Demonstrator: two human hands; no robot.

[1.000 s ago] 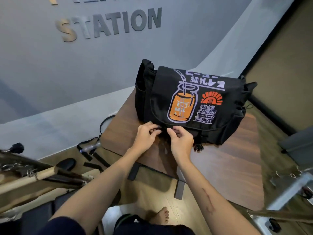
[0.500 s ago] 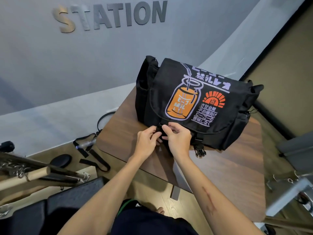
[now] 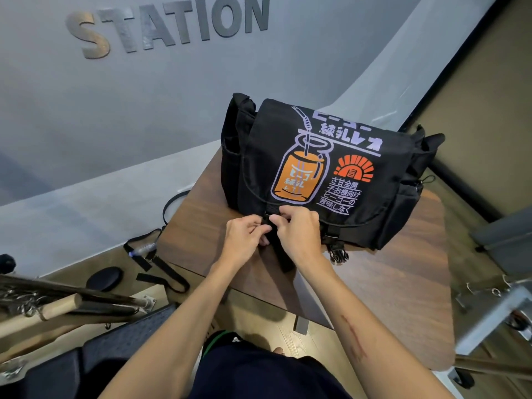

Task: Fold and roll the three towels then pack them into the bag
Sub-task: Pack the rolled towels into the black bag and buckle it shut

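Two bare forearms reach forward from the bottom of the view, converging at the near edge of the black bag (image 3: 322, 168). Left hand (image 3: 244, 240) palm down, fingers curled inward toward the right, grip closed in a pinch on the lower part of the left buckle strap (image 3: 272, 223). Right hand (image 3: 299, 234) knuckles up, thumb and forefinger curled tight, grip pinching the same strap from above, just at the flap hem. Fingertips of both hands meet, nearly touching each other. Whether the buckle halves are joined cannot be told, hidden by fingers. Strap tail hangs down below the two grips over the surface (image 3: 403, 269). Second buckle (image 3: 338, 253) dangles loose to the right of the right hand, untouched. Bag sits upright directly beyond the grips, flap closed down over the front, printed jar graphic facing up. No towels visible; bag contents hidden. Loose black straps (image 3: 161, 269) on the floor well left of the left hand. STATION lettering (image 3: 169, 27) on the wall far beyond
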